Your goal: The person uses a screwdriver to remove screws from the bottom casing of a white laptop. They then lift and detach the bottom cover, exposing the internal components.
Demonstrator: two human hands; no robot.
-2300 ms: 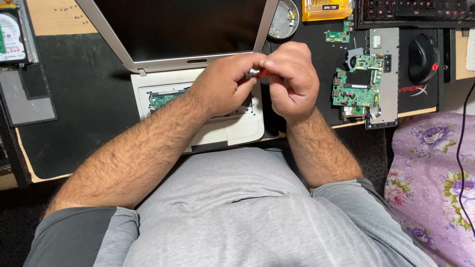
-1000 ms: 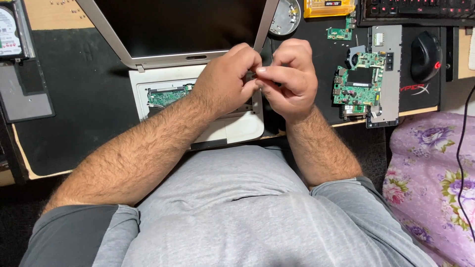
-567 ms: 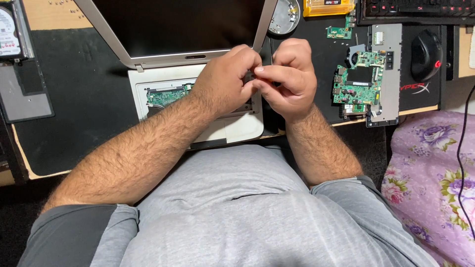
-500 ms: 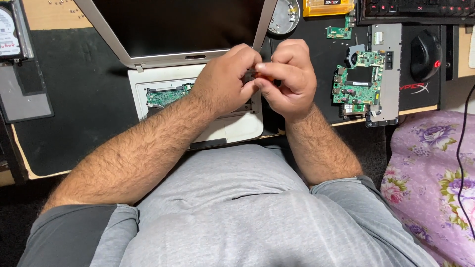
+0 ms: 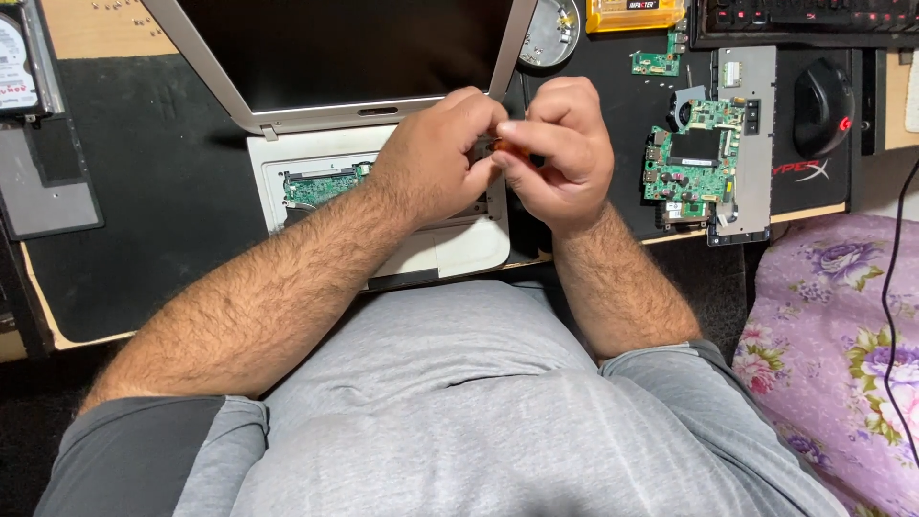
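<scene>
Above the opened white laptop base (image 5: 450,251), both hands meet over the black mat (image 5: 172,191) that covers the tabletop (image 5: 86,33). The left hand (image 5: 436,158) comes in from the left with its fingers curled, and the right hand (image 5: 560,144) faces it, so that thumbs and fingertips press together around a small part (image 5: 500,146), dark with a touch of orange. Both hands are closed narrowly on this part; it is too small and too covered to tell what kind of piece it is. It sits between the fingertips, held clear of the laptop base, just below the corner of the laptop's tilted screen (image 5: 345,53).

Inside the base, a green circuit board (image 5: 325,184) shows through the open left part of the shell. To the right of the hands, well apart from them, a second green circuit board (image 5: 691,168) lies on the mat, touching a grey metal plate (image 5: 751,144). A black mouse (image 5: 825,107) rests farther right. A round silver dish (image 5: 548,33) and a yellow case (image 5: 634,14) lie near the top edge, and a hard drive (image 5: 21,62) lies at the far left. Purple flowered cloth (image 5: 842,325) fills the lower right corner.
</scene>
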